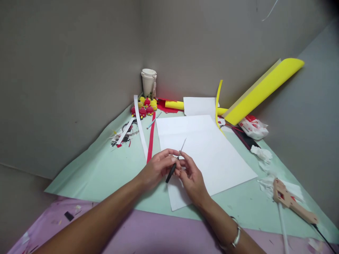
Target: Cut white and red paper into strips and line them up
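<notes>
A thin tool with a black handle (172,172) and a narrow pointed metal end is held between both hands, tilted up to the right. My left hand (161,164) is closed on it, thumb near where handle and metal meet. My right hand (192,176) meets it from the other side, fingers bent and fingertips touching the tool. Both hands are over the left part of a large white sheet (212,151). A red strip (151,139) and a white strip (141,130) run up from beside my left hand.
Red and yellow round pieces (145,106) and a white cup (149,83) stand at the back corner. Scraps (125,132) lie left. Yellow sheet (262,93), tissue pack (253,127) and glue gun (292,203) with its cord are on the right.
</notes>
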`<state>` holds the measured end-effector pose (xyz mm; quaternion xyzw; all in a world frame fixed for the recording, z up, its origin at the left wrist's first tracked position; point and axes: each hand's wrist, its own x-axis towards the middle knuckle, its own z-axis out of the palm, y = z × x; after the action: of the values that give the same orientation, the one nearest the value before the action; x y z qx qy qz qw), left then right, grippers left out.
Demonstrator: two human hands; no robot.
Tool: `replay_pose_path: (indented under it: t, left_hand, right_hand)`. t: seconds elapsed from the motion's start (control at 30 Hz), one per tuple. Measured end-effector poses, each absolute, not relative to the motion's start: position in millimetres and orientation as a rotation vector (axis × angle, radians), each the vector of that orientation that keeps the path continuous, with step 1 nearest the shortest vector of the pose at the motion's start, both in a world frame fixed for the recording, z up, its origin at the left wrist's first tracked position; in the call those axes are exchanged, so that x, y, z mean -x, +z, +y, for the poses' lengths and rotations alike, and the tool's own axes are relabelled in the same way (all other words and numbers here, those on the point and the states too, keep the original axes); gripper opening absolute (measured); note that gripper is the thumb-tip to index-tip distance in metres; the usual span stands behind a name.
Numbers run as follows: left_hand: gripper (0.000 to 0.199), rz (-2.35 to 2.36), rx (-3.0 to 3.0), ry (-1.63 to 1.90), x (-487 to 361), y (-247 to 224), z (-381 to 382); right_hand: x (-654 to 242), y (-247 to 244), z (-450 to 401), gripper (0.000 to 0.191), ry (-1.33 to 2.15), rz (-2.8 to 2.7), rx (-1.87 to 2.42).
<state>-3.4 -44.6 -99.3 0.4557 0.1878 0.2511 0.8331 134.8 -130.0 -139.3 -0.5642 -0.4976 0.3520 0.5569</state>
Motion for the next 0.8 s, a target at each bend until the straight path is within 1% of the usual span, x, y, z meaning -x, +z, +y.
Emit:
replay_pose_path:
  t: [0.2,0.3,0.43,0.5,0.6,0.8]
  left_hand:
    - [0.032,0.531,-1.099,0.578,6,-96,-41]
    - [0.031,0.625,-1.24,0.614,6,-97,-38]
    - [0.028,0.898,-1.336,0.731,9,-107,-22]
    - [0.028,0.992,-1.301,0.778,13,-114,-12]
    - [0.027,0.991,-1.137,0.79,19,-117,-2]
    - [0.032,0.924,-0.876,0.747,29,-104,-1]
  right_hand:
    - [-138,-135,-128,0.047,0.912,-0.951,1.276]
    - [-140,-131,-128,0.05,0.984,-0.866,1.247]
    - [-141,-131,-127,0.05,1.028,-0.785,1.166]
    - [-142,-131,-126,0.051,1.043,-0.729,1.108]
    - [-143,-129,-125,0.053,1.073,-0.669,1.048]
    - [-146,-127,-123,0.048,1.095,-0.618,1.042]
